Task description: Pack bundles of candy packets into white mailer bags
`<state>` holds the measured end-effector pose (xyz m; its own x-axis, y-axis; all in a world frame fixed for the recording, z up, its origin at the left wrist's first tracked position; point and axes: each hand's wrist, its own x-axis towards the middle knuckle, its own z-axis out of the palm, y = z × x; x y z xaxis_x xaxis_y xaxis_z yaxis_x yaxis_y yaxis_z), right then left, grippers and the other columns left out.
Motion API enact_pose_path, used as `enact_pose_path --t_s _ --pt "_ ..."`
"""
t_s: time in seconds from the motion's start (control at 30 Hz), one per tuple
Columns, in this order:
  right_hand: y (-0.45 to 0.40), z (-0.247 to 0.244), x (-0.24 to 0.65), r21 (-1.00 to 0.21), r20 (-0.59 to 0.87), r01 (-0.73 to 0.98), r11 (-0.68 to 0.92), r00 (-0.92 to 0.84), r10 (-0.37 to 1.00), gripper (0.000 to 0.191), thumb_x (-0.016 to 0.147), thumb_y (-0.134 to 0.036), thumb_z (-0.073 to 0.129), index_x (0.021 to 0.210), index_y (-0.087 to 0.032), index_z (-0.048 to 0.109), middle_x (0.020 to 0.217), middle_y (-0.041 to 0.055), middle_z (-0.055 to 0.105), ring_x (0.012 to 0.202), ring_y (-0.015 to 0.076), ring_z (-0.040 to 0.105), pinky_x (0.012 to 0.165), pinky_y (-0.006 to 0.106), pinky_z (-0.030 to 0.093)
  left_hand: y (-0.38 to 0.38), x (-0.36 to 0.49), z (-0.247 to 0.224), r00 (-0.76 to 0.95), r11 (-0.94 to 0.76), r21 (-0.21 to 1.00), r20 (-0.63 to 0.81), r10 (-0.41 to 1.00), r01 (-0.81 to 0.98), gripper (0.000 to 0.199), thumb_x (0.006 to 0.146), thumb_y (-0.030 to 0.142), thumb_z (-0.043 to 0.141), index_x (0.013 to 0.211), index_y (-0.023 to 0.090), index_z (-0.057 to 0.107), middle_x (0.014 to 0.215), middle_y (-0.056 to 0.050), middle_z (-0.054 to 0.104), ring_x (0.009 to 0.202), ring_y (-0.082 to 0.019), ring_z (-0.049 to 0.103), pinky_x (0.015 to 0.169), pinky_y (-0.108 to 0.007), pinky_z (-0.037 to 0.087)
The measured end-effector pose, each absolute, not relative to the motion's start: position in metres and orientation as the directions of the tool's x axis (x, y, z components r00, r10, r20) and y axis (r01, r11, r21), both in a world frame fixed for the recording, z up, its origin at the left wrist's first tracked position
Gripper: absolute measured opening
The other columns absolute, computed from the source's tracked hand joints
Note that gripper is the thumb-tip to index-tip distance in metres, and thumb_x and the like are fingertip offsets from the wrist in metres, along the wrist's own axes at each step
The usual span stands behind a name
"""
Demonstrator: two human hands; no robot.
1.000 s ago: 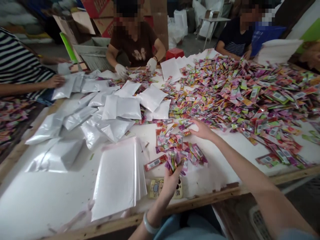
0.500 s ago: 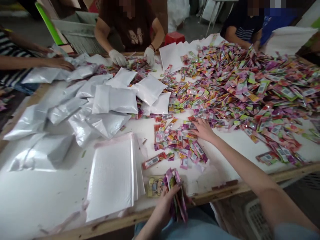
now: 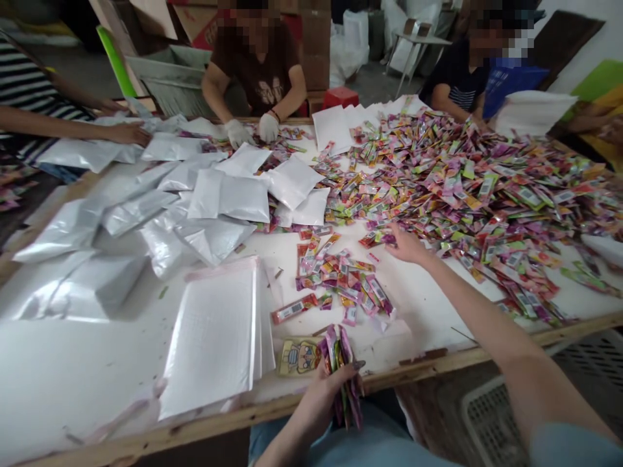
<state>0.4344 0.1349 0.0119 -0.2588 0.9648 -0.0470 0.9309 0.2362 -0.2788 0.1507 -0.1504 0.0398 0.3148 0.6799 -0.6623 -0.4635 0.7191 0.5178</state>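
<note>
My left hand grips a fanned bunch of colourful packets upright at the table's near edge. My right hand reaches forward and rests on packets at the edge of the big heap; its fingers lie flat, and whether they pinch one is unclear. Between my hands lies a small loose cluster of packets. A single red packet lies to its left. A yellow cartoon card sits just left of the held bunch.
A stack of white bubble mailers lies left of my left hand, with filled silver and white bags beyond. Three other people work at the far and left sides; one wears white gloves. The wooden table edge runs below.
My left hand lifted a bunch of packets from the small cluster and drew it back to the table edge. My right hand shifted slightly right along the heap's edge.
</note>
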Motion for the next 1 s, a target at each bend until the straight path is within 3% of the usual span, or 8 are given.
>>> enact_pose_path --t_s 0.1,0.2,0.33,0.43,0.53,0.67,0.9,1.0 --pt "0.173 0.023 0.443 -0.302 -0.185 0.913 0.275 -0.339 0.922 0.084 0.08 -0.044 0.077 0.151 -0.014 0.045 0.114 0.0151 0.077 0.098 0.0333 0.073 0.089 0.039 0.053 -0.153 0.149 0.035 0.296 0.717 0.498 -0.679 0.672 -0.487 0.039 0.068 0.043 0.092 0.075 0.02 0.061 0.063 -0.004 0.07 0.052 -0.015 0.063 0.046 -0.02 0.048" --pt "0.193 0.023 0.434 -0.16 -0.334 0.903 0.398 -0.429 0.839 0.088 0.073 -0.041 0.082 0.151 -0.015 0.048 0.111 0.0139 0.079 0.093 0.0315 0.074 0.086 0.037 0.054 -0.152 0.148 0.032 0.29 0.724 0.458 -0.702 0.651 -0.515 0.04 0.069 0.043 0.092 0.078 0.02 0.061 0.062 -0.004 0.069 0.051 -0.015 0.064 0.047 -0.02 0.048" --pt "0.193 0.021 0.405 0.113 -0.401 0.764 0.635 -0.549 0.733 0.065 0.077 -0.034 0.078 0.136 -0.011 0.061 0.109 0.0185 0.078 0.101 0.0348 0.073 0.091 0.04 0.052 -0.143 0.15 0.04 0.254 0.69 0.446 -0.703 0.665 -0.57 0.046 0.068 0.037 0.093 0.101 0.019 0.065 0.065 0.001 0.067 0.055 -0.017 0.068 0.055 -0.024 0.054" --pt "0.192 0.023 0.398 0.142 -0.351 0.713 0.687 -0.612 0.708 0.04 0.076 -0.028 0.077 0.111 -0.011 0.073 0.122 0.0225 0.073 0.113 0.0375 0.069 0.097 0.045 0.051 -0.135 0.152 0.047 0.199 0.653 0.481 -0.695 0.691 -0.585 0.059 0.063 0.031 0.093 0.113 0.018 0.065 0.073 0.001 0.069 0.061 -0.018 0.071 0.058 -0.025 0.057" --pt "0.179 0.014 0.406 -0.148 0.021 0.811 0.566 -0.569 0.822 0.031 0.07 -0.024 0.08 0.098 -0.011 0.073 0.128 0.024 0.069 0.121 0.0386 0.063 0.105 0.05 0.048 -0.134 0.15 0.049 0.194 0.634 0.515 -0.668 0.718 -0.577 0.055 0.063 0.031 0.091 0.109 0.018 0.064 0.073 0.0 0.07 0.056 -0.016 0.067 0.05 -0.024 0.053" --pt "0.126 -0.024 0.411 -0.613 0.388 0.711 0.345 -0.11 0.915 0.032 0.084 -0.027 0.064 0.114 -0.016 0.065 0.11 0.0136 0.074 0.101 0.0249 0.069 0.094 0.044 0.056 -0.141 0.151 0.046 0.216 0.621 0.525 -0.637 0.74 -0.582 0.045 0.065 0.034 0.091 0.098 0.017 0.065 0.065 0.0 0.068 0.053 -0.016 0.065 0.048 -0.024 0.052" --pt "0.073 -0.025 0.389 -0.959 0.192 0.277 0.064 0.463 0.865 0.019 0.077 -0.033 0.072 0.084 -0.022 0.058 0.075 -0.0012 0.066 0.068 0.0145 0.065 0.07 0.031 0.059 -0.146 0.16 0.042 0.218 0.591 0.62 -0.572 0.791 -0.516 0.045 0.064 0.04 0.095 0.092 0.013 0.073 0.085 -0.009 0.078 0.078 -0.023 0.075 0.071 -0.032 0.058" --pt "0.034 0.019 0.37 -0.999 -0.015 -0.033 0.0 0.443 0.896 0.029 0.076 -0.043 0.076 0.079 -0.023 0.055 0.062 -0.0052 0.059 0.055 0.0138 0.06 0.053 0.026 0.053 -0.149 0.158 0.04 0.17 0.554 0.668 -0.551 0.817 -0.497 0.042 0.067 0.045 0.093 0.086 0.014 0.071 0.075 -0.005 0.074 0.071 -0.019 0.07 0.07 -0.031 0.056"
